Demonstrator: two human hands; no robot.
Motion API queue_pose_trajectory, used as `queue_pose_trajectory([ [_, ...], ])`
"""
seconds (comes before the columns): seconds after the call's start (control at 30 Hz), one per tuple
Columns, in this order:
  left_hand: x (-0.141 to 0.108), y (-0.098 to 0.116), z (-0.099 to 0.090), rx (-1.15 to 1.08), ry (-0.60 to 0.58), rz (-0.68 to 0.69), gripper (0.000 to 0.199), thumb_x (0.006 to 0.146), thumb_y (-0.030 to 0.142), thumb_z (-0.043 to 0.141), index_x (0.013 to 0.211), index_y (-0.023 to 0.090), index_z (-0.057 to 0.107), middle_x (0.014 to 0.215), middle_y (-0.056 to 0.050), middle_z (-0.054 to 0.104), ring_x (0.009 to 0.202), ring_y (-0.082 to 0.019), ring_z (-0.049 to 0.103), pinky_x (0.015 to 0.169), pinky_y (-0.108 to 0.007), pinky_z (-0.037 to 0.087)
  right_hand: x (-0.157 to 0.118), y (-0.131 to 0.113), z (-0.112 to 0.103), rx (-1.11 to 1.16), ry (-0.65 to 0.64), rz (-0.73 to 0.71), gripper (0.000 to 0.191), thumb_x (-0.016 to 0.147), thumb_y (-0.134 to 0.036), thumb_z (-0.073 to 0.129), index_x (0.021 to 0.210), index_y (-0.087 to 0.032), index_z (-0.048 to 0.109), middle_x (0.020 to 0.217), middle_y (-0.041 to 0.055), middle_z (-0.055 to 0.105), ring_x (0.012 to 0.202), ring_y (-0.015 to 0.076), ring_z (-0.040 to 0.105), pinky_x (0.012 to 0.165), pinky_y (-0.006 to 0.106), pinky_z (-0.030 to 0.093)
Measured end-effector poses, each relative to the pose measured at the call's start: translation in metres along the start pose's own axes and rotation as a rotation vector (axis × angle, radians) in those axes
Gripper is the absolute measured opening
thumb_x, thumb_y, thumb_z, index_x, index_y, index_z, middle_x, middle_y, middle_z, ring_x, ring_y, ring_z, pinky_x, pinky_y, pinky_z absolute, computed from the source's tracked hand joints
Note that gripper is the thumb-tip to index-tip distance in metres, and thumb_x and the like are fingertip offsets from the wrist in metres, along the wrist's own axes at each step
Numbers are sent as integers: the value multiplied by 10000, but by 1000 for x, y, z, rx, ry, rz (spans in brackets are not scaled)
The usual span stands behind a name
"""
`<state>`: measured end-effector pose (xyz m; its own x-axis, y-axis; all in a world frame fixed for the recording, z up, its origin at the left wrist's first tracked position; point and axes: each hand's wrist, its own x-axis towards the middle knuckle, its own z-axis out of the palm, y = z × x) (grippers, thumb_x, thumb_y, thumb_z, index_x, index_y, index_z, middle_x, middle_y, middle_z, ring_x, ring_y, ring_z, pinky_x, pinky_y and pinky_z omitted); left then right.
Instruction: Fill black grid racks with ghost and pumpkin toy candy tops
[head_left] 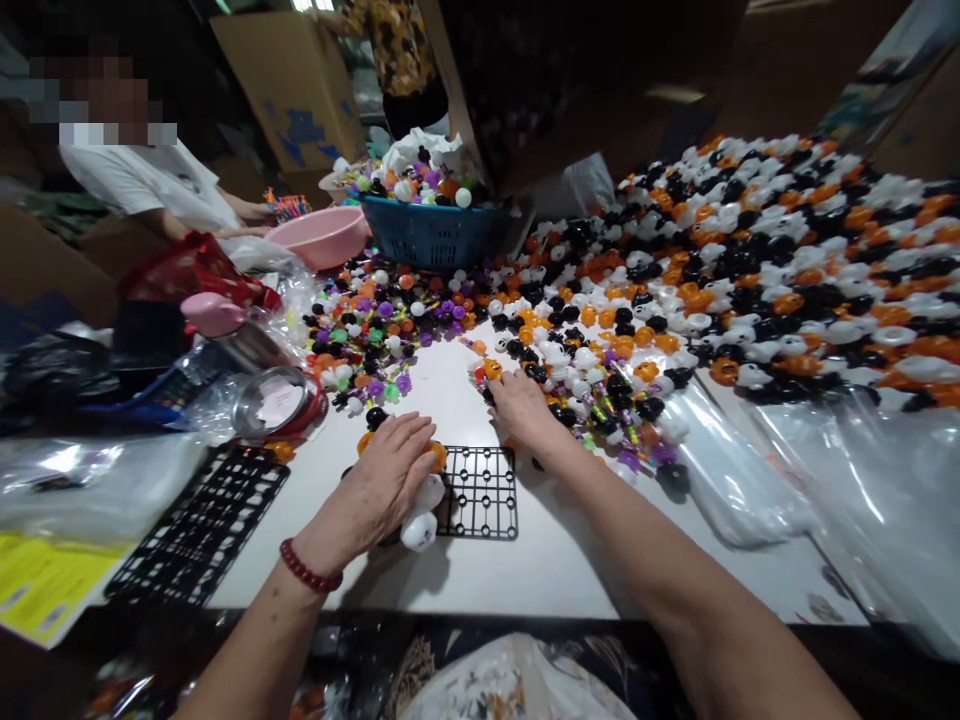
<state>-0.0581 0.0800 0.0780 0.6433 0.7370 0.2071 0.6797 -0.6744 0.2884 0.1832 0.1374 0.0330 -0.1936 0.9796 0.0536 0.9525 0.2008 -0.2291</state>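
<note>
Head view: left hand (390,470) fingers lie flat and spread over the small toys on the black grid tray (480,495). Right hand (521,405), just beyond the tray, has fingers curled into the toy pile (592,385) on the white desk (540,570); its grip is hidden.

White table (480,570) carries a black grid tray (480,492). Small black, orange and white toys (750,280) and clear bags (742,470) lie on it.

1. Two hands: left hand (382,480) and right hand (521,405), both at centre frame.
2. Two black grids: small grid (480,492) at centre, large grid (199,525) at lower left.
3. One pink bowl (326,235) and one blue basket (427,232), both upper centre.
4. Toy pieces (787,260), right half: too many to count, likely hundreds.
</note>
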Motion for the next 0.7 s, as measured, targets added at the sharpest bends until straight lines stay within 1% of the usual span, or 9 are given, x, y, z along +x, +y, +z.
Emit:
queue_pose_trajectory([
  [0.07, 0, 1, 0, -3, 4, -9, 419, 1035, 349, 327, 1344, 155, 533, 1394, -117, 569, 1371, -240, 439, 1198, -519, 324, -1, 3, 6, -16, -57, -22, 300, 926, -281, 600, 1171, -109, 620, 1189, 204, 624, 1116, 315, 554, 933, 394, 434],
  [0.13, 0, 2, 0, -5, 7, -14, 430, 1036, 356, 318, 1343, 146, 535, 1391, -122, 572, 1368, -243, 444, 1198, -521, 324, -4, 1, 10, 43, -78, -37, 333, 986, -374, 499, 1171, -121, 614, 1110, 181, 659, 1044, 292, 598, 883, 369, 453],
  [0.17, 0, 2, 0, -6, 9, -15, 433, 1035, 358, 317, 1341, 146, 537, 1390, -123, 572, 1368, -245, 445, 1197, -522, 324, -5, -1, 10, 73, -75, -36, 352, 1009, -386, 439, 1178, -128, 609, 1068, 168, 671, 1009, 280, 614, 858, 359, 459],
  [0.23, -1, 3, -1, -11, 13, -13, 430, 1033, 360, 317, 1330, 152, 548, 1382, -124, 579, 1359, -248, 455, 1191, -527, 333, -2, -3, 10, 89, -53, -31, 336, 1022, -316, 392, 1231, -145, 590, 1045, 151, 671, 976, 263, 624, 825, 344, 460],
  [0.3, 0, 4, -2, -15, 12, -10, 429, 1030, 357, 317, 1322, 155, 557, 1371, -129, 585, 1346, -252, 467, 1183, -531, 344, 6, -2, 9, 58, -50, -61, 352, 972, -197, 449, 1300, -173, 571, 1123, 150, 642, 1009, 258, 612, 822, 332, 457],
  [0.37, 0, 5, -3, -18, 12, -5, 432, 1028, 352, 315, 1320, 151, 562, 1363, -135, 589, 1338, -253, 473, 1175, -530, 356, 17, 0, 11, 37, -93, -124, 409, 907, -124, 501, 1296, -202, 602, 1191, 146, 605, 1037, 257, 596, 833, 322, 454],
  [0.43, 0, 5, -3, -18, 9, -4, 436, 1028, 348, 314, 1332, 149, 555, 1367, -136, 584, 1342, -252, 467, 1175, -529, 358, 27, 2, 15, 41, -167, -180, 365, 880, -97, 513, 1188, -201, 677, 1183, 137, 597, 1014, 245, 595, 839, 310, 452],
  [0.53, -2, 5, -4, -15, -2, -6, 443, 1031, 342, 313, 1376, 165, 527, 1391, -126, 567, 1356, -250, 451, 1191, -537, 329, 32, 4, 19, 28, -189, -221, 269, 894, -109, 499, 1044, -163, 716, 1165, 145, 596, 987, 239, 592, 843, 309, 451],
  [0.7, -6, 4, -4, -18, -26, -2, 435, 1030, 349, 330, 1404, 233, 519, 1439, -100, 530, 1401, -255, 403, 1207, -552, 281, 16, 9, 15, 59, -121, -177, 278, 859, -74, 537, 1117, -107, 637, 1173, 182, 600, 1014, 256, 586, 867, 325, 443],
])
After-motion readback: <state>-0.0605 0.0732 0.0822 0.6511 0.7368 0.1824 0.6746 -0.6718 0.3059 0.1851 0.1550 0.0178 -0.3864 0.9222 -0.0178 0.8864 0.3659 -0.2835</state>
